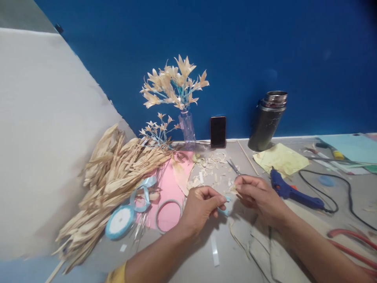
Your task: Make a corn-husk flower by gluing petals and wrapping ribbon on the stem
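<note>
In the middle of the table my left hand (203, 206) is closed in a pinch on a small light blue strip (226, 212), which looks like ribbon. Just right of it, my right hand (260, 198) pinches a pale piece of corn husk (232, 190). Scissors (233, 167) show their blades beyond my right fingertips; whether that hand touches them I cannot tell. Pale husk scraps (215, 167) lie scattered beyond both hands. A blue glue gun (294, 192) rests right of my right hand. Left of my left hand are a tape roll (169, 202) and a light blue ribbon spool (120, 222).
Dried corn husks (118, 181) are heaped at left. Husk flowers (175, 84) stand in a clear bottle (187, 129) by the blue wall, near a phone (218, 132) and a dark flask (268, 122). Red-handled pliers (353, 247) lie at right, below a black cord (350, 196).
</note>
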`<action>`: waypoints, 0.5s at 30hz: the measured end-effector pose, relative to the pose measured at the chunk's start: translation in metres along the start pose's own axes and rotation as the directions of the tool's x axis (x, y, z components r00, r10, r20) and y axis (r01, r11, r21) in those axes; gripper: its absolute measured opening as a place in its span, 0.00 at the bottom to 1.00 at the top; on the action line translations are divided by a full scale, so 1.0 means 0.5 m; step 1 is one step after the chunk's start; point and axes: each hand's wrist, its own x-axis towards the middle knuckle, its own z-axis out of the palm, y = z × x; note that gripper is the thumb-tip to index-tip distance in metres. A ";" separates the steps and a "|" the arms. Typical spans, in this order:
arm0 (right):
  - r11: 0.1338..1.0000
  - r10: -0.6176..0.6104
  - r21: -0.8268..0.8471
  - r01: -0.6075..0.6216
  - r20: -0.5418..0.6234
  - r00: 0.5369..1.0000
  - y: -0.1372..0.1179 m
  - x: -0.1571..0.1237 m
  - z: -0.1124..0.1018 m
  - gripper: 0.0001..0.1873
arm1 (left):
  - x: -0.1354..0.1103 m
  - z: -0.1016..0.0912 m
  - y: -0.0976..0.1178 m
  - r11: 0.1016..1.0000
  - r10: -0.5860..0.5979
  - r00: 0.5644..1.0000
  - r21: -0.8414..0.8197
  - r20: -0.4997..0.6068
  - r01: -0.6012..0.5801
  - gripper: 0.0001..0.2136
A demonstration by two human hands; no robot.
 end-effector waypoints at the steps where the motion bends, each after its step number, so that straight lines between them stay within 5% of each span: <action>1: 1.000 -0.010 0.017 0.011 -0.012 1.000 0.000 0.001 -0.002 0.14 | -0.001 -0.004 0.001 0.999 0.013 1.000 0.037 -0.016 -0.013 0.07; 5: 1.000 -0.021 -0.009 0.021 -0.018 1.000 0.002 0.002 -0.004 0.15 | -0.005 -0.018 0.022 0.942 0.245 0.968 0.252 -0.057 -0.223 0.04; 9: 0.990 -0.014 -0.140 0.012 -0.017 1.000 0.009 0.004 0.002 0.16 | -0.002 -0.015 0.050 0.799 0.419 0.904 0.440 0.082 -0.410 0.07; 12: 0.983 -0.036 -0.180 0.037 0.004 0.999 0.011 0.005 0.005 0.19 | 0.011 -0.009 0.053 0.782 0.403 0.907 0.466 0.127 -0.413 0.03; 15: 0.983 -0.083 -0.165 0.081 -0.010 0.996 0.009 0.005 0.004 0.23 | 0.032 -0.012 0.041 0.940 0.231 0.971 0.243 0.063 -0.239 0.04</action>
